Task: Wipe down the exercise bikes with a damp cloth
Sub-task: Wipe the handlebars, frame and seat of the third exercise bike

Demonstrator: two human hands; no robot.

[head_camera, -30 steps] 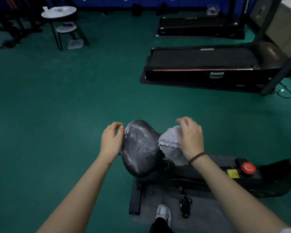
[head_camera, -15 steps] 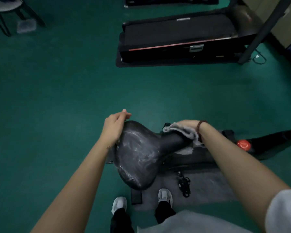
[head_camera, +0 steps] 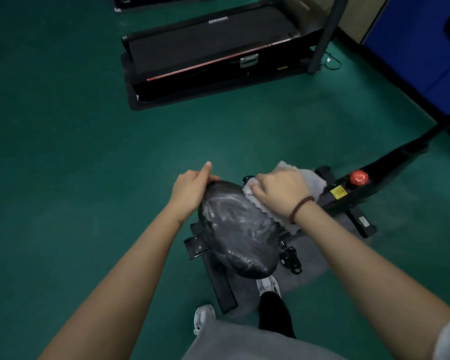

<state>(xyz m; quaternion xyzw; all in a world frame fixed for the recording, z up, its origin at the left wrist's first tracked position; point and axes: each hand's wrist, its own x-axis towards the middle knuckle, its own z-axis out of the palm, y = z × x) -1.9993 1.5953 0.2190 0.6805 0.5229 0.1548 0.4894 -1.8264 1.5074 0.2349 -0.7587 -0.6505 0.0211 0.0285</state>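
Observation:
The exercise bike's black saddle [head_camera: 238,231] fills the middle of the view, its surface streaked with wet smears. My left hand [head_camera: 192,189] grips the saddle's far left edge. My right hand [head_camera: 281,192] presses a white cloth [head_camera: 313,181] against the saddle's right side near its narrow end; much of the cloth is hidden under the hand. The bike's black frame [head_camera: 390,162] runs off to the right, carrying a red knob [head_camera: 359,177] and a yellow sticker [head_camera: 338,192].
A black treadmill [head_camera: 211,48] lies on the green floor beyond the bike, with a grey post [head_camera: 322,35] at its right end. The bike stands on a grey mat [head_camera: 312,258]. My white shoes [head_camera: 204,318] are beside the bike's base. A blue wall [head_camera: 421,48] is at the right.
The view has swung right and down. My right hand with the cloth has slid from the saddle's nose back up onto its right side. My left hand stays on the far edge.

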